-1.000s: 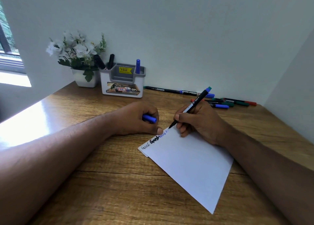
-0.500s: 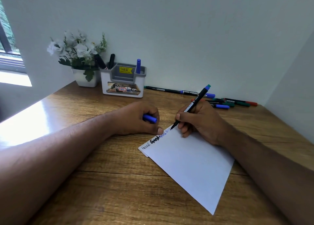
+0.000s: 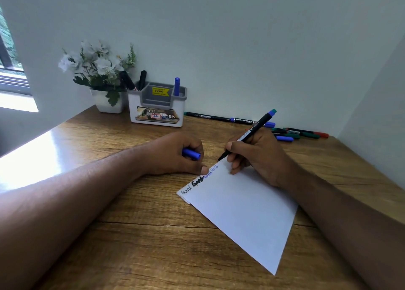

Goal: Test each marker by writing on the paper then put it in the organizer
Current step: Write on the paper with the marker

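A white sheet of paper point(image 3: 243, 213) lies angled on the wooden desk, with black and blue scribbles along its top left edge. My right hand point(image 3: 254, 156) grips a black marker point(image 3: 252, 131) with a blue end, its tip just above the paper's upper corner. My left hand point(image 3: 175, 153) rests on the desk beside the paper, closed around a blue cap point(image 3: 191, 153), one fingertip touching the paper's edge. The white and grey organizer point(image 3: 157, 112) stands at the back by the wall, holding two black markers point(image 3: 133, 81) and a blue one point(image 3: 176, 86).
A white pot of artificial flowers point(image 3: 98, 70) stands left of the organizer. Several loose markers point(image 3: 298, 134) in blue, green and red lie along the wall at the back right. A long black marker point(image 3: 219, 117) lies by the wall. Walls close in behind and to the right.
My right hand has shifted slightly right and up along the paper's top edge with the marker. The left hand has stayed put.
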Tool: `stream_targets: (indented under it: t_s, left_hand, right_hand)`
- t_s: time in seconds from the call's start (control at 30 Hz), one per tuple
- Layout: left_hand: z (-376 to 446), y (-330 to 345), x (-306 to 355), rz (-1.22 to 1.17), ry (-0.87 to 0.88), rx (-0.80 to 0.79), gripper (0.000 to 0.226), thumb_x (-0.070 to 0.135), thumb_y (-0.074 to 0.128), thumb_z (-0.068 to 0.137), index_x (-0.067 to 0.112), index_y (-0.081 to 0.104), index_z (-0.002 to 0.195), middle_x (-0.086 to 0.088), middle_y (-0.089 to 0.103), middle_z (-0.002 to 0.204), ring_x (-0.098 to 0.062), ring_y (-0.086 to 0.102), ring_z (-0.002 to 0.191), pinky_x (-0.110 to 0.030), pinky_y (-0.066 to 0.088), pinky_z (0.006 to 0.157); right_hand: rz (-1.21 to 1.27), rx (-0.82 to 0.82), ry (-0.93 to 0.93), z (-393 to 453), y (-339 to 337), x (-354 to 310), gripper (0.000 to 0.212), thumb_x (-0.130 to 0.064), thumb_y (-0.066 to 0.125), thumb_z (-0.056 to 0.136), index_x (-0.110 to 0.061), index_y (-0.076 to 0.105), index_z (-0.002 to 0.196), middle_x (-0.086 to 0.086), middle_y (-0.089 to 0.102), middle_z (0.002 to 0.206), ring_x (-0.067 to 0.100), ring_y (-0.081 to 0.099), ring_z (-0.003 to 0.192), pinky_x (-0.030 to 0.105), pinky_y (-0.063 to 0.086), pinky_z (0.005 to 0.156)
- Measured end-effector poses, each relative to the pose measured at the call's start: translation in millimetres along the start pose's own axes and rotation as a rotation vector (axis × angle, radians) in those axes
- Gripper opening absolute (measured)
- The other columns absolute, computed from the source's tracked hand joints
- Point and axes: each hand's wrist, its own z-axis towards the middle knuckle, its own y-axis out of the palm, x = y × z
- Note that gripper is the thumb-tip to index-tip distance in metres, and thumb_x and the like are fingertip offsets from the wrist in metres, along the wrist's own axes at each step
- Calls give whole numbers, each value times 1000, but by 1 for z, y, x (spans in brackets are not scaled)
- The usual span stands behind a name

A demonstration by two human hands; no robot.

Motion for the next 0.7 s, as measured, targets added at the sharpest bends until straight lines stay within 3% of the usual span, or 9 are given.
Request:
stream_targets:
  t_s: [0.3,0.63,0.7]
  left_hand:
    - [0,0,-1,4,-8,12,20,43,77,73,32,62,75,13,60,77,-5,55,73,-22,39,64]
    - [0,0,0,13,-5,5,20,45,76,73,31,62,76,11,62,77,-5,56,72,-24,41,65]
    - [-1,1,0,13,-8,10,19,47,74,75,32,63,78,12,64,81,-5,58,76,-25,44,67]
  right_hand:
    - [-27,-18,-4,0,2,2,15,1,62,88,8,66,76,11,65,57,18,60,46,30,56,48]
    - [-166,-48,-30,1,6,2,14,-1,63,88,3,66,75,7,65,56,14,61,46,29,56,49]
    - [-85,1,-11,1,6,0,17,-3,65,87,3,67,72,8,64,55,15,59,44,27,53,46]
